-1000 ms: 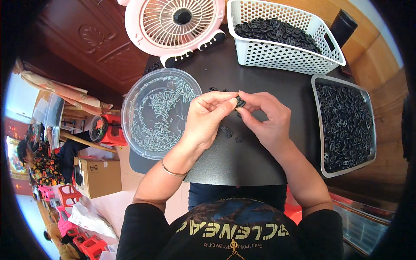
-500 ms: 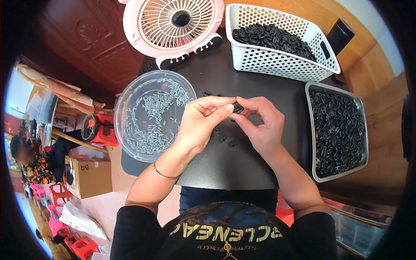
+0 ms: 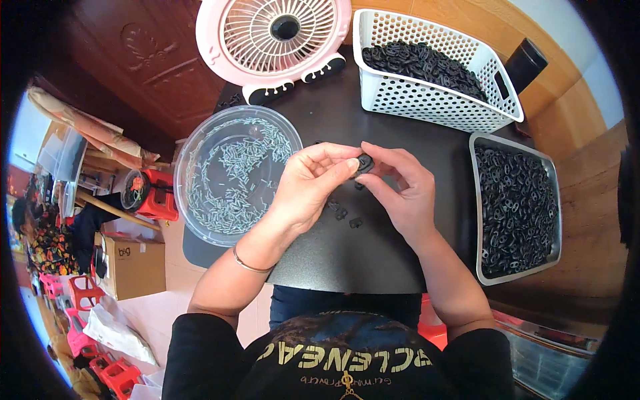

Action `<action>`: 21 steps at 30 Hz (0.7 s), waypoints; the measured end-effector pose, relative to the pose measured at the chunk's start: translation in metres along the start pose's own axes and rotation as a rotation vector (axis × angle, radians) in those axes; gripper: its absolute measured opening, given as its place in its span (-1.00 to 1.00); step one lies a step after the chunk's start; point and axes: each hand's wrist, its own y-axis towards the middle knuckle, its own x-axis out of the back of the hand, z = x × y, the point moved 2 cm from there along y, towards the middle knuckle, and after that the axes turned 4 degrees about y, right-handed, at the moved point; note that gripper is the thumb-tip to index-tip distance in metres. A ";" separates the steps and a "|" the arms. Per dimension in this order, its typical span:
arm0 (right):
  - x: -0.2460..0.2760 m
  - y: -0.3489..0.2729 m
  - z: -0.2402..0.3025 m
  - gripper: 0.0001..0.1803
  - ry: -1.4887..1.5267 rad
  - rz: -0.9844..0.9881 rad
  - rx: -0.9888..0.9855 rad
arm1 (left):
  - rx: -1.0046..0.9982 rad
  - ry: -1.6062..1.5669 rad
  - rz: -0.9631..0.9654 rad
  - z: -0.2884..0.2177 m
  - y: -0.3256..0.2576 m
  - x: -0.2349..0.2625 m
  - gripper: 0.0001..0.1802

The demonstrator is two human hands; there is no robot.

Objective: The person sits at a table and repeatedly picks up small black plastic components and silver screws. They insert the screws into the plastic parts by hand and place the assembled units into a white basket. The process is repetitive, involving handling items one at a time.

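A small black plastic piece [image 3: 365, 163], rounded and seemingly with holes, is pinched between my two hands over the dark table. My left hand [image 3: 308, 185] grips its left side with thumb and index finger. From the right, the thumb and fingertips of my right hand [image 3: 404, 188] close on the same piece. Fingers cover part of it. Below my hands, several loose black pieces [image 3: 339, 211] lie on the tabletop [image 3: 327, 257]. Left of my left hand stands a round clear tub [image 3: 251, 197] holding many short silvery metal pins [image 3: 241, 160].
A white perforated basket [image 3: 417, 105] of black pieces stands at the back right. Along the right edge lies a metal tray [image 3: 519, 275] full of similar pieces. A pink fan [image 3: 285, 28] and a black cylinder [image 3: 526, 65] stand behind. Another person [image 3: 50, 243] is at far left.
The black piece has turned slightly between my fingertips. Both hands stay in nearly the same place, and the view has shifted a little.
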 end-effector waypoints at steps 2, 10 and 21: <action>0.004 0.000 0.003 -0.61 -0.029 0.066 -0.042 | 0.074 0.031 0.060 -0.005 0.000 0.002 -0.85; 0.008 0.005 0.013 -0.61 -0.128 0.275 -0.037 | 0.108 0.139 0.155 -0.013 -0.001 0.009 -0.63; 0.007 0.001 0.012 -0.66 -0.205 0.219 0.038 | 0.164 0.141 0.175 -0.015 0.000 0.009 -0.60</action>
